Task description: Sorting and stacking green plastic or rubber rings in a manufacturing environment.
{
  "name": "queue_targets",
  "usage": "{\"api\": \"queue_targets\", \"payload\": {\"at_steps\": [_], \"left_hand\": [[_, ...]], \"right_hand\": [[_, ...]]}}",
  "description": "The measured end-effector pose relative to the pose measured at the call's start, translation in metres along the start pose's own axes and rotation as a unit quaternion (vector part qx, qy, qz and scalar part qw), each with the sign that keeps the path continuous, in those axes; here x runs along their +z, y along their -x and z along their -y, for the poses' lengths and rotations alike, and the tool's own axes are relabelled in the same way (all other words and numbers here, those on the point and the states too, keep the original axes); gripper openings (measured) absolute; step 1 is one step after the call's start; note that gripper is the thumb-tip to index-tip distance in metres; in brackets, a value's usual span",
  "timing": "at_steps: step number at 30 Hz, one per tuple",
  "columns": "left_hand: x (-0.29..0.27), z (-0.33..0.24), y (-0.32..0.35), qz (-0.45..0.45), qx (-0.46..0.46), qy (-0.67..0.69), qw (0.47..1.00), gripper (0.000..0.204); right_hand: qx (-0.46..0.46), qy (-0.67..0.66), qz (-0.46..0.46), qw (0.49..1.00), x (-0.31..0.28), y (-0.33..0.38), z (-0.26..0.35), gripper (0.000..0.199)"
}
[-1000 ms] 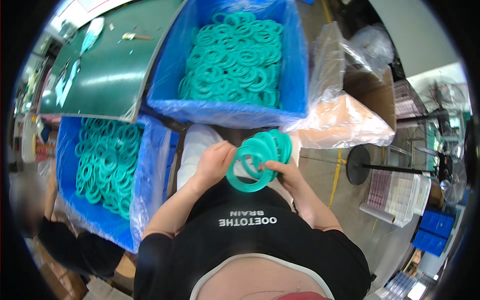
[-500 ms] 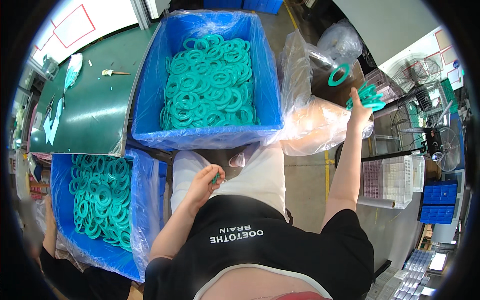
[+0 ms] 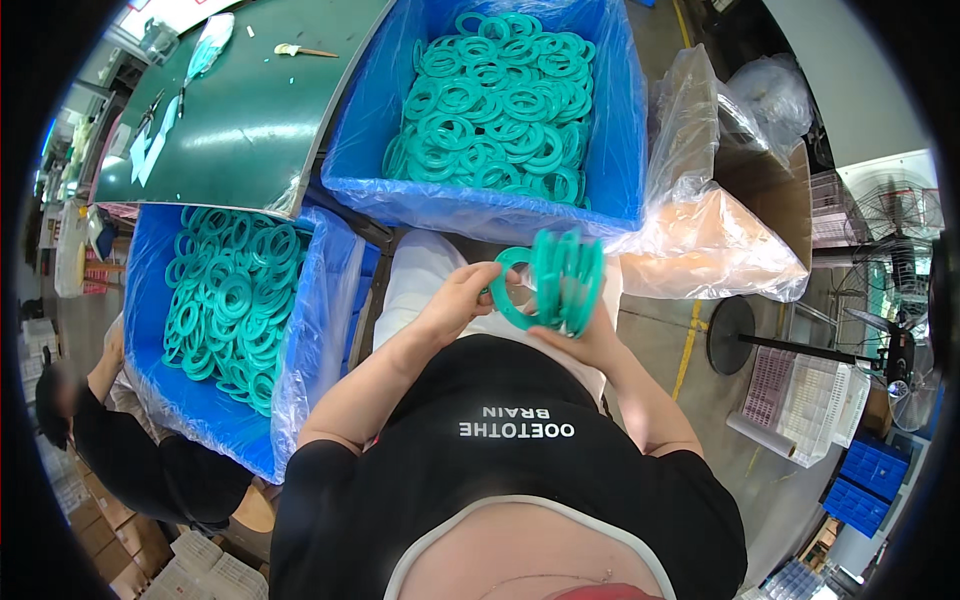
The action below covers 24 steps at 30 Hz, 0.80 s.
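In the head view the left hand [image 3: 455, 300] pinches the rim of the nearest teal ring [image 3: 512, 290], fingers closed on it, while the right hand [image 3: 580, 338] cups a bunch of upright teal rings [image 3: 565, 275] from below, fingers curled around them, held above the lap in front of the body; the bunch looks loosely stacked, so in my judgement a slack grip or a hard tug on the front ring could let several slide off to the floor; a blue bin lined with clear plastic [image 3: 620, 150] sits just ahead, heaped with the same rings; a second blue bin [image 3: 150, 380] lies to the left; a green worktop [image 3: 250, 110] carries small tools; a crumpled clear plastic bag [image 3: 700, 240] over a cardboard box stands to the right; stacked blue crates [image 3: 860, 495] sit far right.
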State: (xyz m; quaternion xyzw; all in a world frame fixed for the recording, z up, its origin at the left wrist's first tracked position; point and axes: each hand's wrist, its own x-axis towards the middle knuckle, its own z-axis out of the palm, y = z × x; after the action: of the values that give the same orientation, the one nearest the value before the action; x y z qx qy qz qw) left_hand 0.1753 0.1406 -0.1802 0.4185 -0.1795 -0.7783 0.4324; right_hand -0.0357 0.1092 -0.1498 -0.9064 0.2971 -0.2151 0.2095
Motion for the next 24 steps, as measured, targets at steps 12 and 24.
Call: {"api": "queue_targets", "payload": {"at_steps": [12, 24], "left_hand": [[0.010, 0.015, 0.012, -0.009, 0.094, -0.096, 0.991, 0.023], [0.000, -0.023, -0.015, 0.125, 0.143, -0.395, 0.899, 0.020]], "right_hand": [[0.361, -0.604, -0.280, 0.653, 0.026, 0.007, 0.016, 0.033], [0.393, -0.508, 0.075, 0.763, -0.013, 0.028, -0.020, 0.050]]}}
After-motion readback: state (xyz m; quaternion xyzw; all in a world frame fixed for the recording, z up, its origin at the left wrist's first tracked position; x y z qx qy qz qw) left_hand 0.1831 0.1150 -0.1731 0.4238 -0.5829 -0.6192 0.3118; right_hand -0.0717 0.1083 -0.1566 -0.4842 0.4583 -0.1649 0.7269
